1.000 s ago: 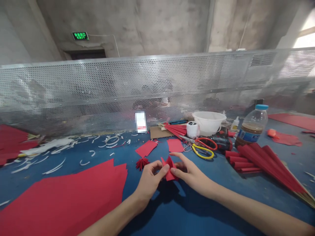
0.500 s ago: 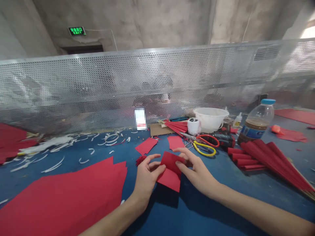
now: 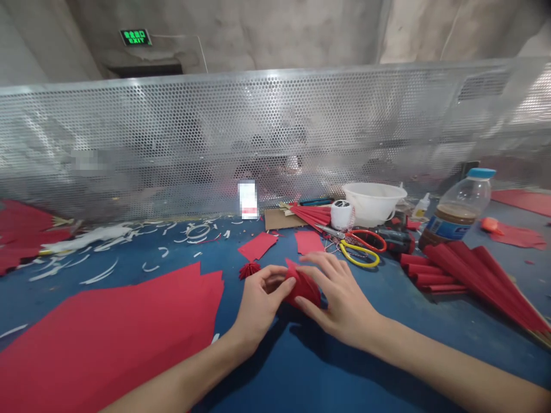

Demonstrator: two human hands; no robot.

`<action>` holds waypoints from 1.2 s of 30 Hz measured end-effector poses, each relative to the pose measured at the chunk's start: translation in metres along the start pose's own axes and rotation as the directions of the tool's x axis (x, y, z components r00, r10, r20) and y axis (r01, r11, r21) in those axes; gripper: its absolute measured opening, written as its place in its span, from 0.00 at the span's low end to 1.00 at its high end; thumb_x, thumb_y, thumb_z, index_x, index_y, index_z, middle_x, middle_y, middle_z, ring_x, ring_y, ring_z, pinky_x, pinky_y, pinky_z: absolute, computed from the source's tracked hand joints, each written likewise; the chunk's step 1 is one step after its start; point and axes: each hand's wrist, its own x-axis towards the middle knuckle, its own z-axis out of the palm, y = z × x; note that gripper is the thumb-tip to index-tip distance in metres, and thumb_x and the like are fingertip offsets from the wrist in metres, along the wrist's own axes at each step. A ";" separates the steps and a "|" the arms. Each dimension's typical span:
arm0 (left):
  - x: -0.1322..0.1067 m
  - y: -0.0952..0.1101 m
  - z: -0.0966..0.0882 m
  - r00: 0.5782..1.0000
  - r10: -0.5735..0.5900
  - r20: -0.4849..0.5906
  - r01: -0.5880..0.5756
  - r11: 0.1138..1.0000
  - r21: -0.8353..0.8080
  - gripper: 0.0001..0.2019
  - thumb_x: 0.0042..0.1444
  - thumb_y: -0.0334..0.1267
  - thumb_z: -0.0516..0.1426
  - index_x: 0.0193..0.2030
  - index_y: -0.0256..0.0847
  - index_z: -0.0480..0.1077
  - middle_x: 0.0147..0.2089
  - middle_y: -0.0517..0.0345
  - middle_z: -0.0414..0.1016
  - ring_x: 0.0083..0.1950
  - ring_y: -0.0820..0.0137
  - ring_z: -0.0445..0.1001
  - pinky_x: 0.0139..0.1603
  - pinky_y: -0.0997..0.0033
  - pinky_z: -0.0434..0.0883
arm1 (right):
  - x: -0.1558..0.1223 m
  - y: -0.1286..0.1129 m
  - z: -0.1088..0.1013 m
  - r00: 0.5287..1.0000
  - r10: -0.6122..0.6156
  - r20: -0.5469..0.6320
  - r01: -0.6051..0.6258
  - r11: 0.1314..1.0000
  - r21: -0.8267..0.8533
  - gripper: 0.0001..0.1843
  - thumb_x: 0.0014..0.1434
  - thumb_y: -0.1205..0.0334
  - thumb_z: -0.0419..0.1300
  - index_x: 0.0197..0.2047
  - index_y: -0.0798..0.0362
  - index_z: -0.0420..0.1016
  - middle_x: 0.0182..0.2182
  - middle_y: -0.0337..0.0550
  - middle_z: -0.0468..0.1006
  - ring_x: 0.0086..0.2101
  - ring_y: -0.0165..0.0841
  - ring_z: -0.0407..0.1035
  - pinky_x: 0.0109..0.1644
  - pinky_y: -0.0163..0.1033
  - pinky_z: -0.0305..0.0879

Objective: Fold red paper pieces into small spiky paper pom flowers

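A folded piece of red paper [image 3: 305, 288] is held just above the blue table, bent over and partly hidden by fingers. My left hand [image 3: 263, 301] pinches its left side between thumb and fingers. Around the paper's right side curl the fingers of my right hand [image 3: 342, 298], with the thumb at its lower front edge. A small pleated red paper piece [image 3: 249, 270] lies just beyond my left hand. Two flat red paper pieces, one to the left [image 3: 258, 246] and one to the right [image 3: 309, 242], rest farther back.
Large red sheets [image 3: 116, 332] cover the left front. Scissors [image 3: 359, 252], a thread spool [image 3: 342, 215], a white bowl [image 3: 373, 203], a bottle [image 3: 460, 209] and folded red fans [image 3: 469, 269] stand or lie at right. White scraps [image 3: 99, 235] litter the left, before a perforated metal screen [image 3: 172, 137].
The red paper, creased with both halves spread before, is now bent closer together between my hands. My right hand's fingers have shifted around it. The camera view has tilted slightly.
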 end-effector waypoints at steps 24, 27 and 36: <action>-0.004 0.002 0.001 0.999 0.038 0.004 -0.038 0.997 0.062 0.10 0.50 0.40 0.65 0.38 0.40 0.82 0.35 0.54 0.83 0.35 0.64 0.79 0.36 0.72 0.75 | 0.004 0.010 0.001 0.937 0.220 0.270 -0.344 0.708 0.617 0.20 0.66 0.47 0.54 0.35 0.56 0.75 0.27 0.38 0.72 0.29 0.29 0.62 0.32 0.33 0.56; -0.004 0.001 0.001 0.999 0.023 0.025 -0.025 0.996 0.085 0.12 0.52 0.41 0.64 0.41 0.39 0.82 0.35 0.53 0.84 0.33 0.65 0.79 0.33 0.72 0.75 | 0.006 0.011 0.001 0.931 0.238 0.278 -0.365 0.669 0.648 0.19 0.66 0.48 0.55 0.36 0.56 0.75 0.27 0.37 0.72 0.28 0.28 0.62 0.32 0.32 0.56; -0.004 0.002 0.001 1.000 -0.003 0.007 0.003 1.000 0.018 0.14 0.49 0.39 0.66 0.43 0.39 0.80 0.34 0.54 0.83 0.35 0.65 0.80 0.31 0.74 0.77 | 0.008 0.019 0.006 0.913 0.265 0.310 -0.408 0.592 0.695 0.19 0.65 0.50 0.56 0.33 0.58 0.75 0.26 0.38 0.72 0.27 0.28 0.62 0.32 0.33 0.56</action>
